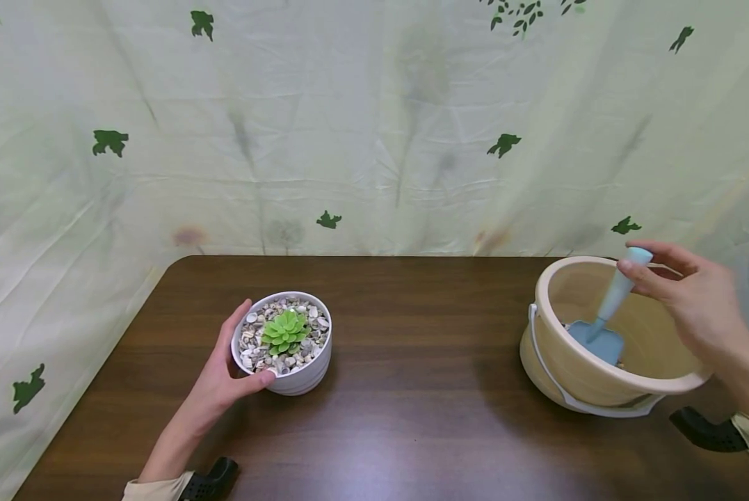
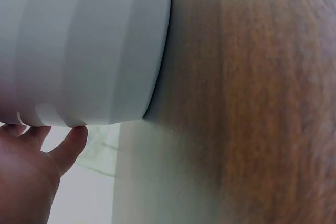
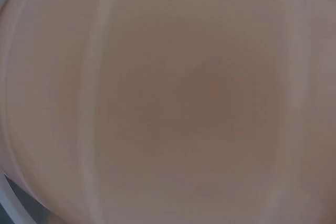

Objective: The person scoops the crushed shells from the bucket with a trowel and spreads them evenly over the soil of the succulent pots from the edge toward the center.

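Note:
A white ribbed flowerpot point(image 1: 305, 379) stands toward the left of the table, filled with pebbles and shells point(image 1: 311, 327) around a green succulent point(image 1: 285, 332). My left hand point(image 1: 224, 372) grips it from the left, thumb at the front of the rim. In the left wrist view the flowerpot point(image 2: 79, 51) has its base against the wood, fingertips point(image 2: 73, 145) on its side. With thumb and fingers, my right hand point(image 1: 693, 292) pinches the handle of a light-blue hand trowel point(image 1: 617, 292). The trowel's blade points down inside a beige bucket point(image 1: 590, 379) on the right.
The bucket's pale carrying handle point(image 1: 552, 376) hangs down its front left side. Its wall point(image 3: 189, 98) fills the right wrist view. Behind the dark wooden table point(image 1: 412, 362) hangs a pale curtain point(image 1: 374, 125) with green leaf prints.

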A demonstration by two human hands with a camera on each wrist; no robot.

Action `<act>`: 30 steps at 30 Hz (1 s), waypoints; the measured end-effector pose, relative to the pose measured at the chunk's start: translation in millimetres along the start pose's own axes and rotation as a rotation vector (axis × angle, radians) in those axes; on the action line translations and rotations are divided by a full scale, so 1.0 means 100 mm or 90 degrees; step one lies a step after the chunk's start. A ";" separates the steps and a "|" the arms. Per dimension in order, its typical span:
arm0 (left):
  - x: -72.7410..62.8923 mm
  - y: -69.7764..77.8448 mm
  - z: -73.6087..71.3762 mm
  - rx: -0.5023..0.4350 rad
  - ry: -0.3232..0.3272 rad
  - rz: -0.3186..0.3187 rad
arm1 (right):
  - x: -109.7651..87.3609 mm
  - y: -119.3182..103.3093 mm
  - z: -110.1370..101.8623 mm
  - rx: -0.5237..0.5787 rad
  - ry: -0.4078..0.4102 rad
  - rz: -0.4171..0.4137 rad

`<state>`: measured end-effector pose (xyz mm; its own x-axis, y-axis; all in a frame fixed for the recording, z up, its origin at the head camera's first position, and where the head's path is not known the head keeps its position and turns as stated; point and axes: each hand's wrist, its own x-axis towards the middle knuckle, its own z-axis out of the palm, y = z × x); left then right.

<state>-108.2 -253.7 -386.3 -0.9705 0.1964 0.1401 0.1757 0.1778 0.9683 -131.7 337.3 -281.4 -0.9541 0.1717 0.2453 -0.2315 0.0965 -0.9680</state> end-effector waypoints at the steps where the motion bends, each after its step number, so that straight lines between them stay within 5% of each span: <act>1: 0.00 0.00 0.00 0.001 0.000 0.000 | 0.01 0.01 0.01 -0.002 -0.002 0.007; 8: 0.01 -0.01 0.00 0.002 0.000 -0.001 | 0.07 0.04 0.03 -0.271 -0.019 0.044; 11: 0.01 -0.01 0.00 0.002 0.002 -0.005 | 0.08 0.04 0.02 -0.330 -0.038 0.048; 30: 0.00 0.01 0.01 -0.008 0.002 -0.009 | 0.15 0.11 -0.04 -0.230 -0.113 0.143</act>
<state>-107.7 -252.2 -386.2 -0.9732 0.1915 0.1274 0.1605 0.1684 0.9726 -147.9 345.1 -288.5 -0.9981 0.0605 -0.0115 0.0357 0.4165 -0.9084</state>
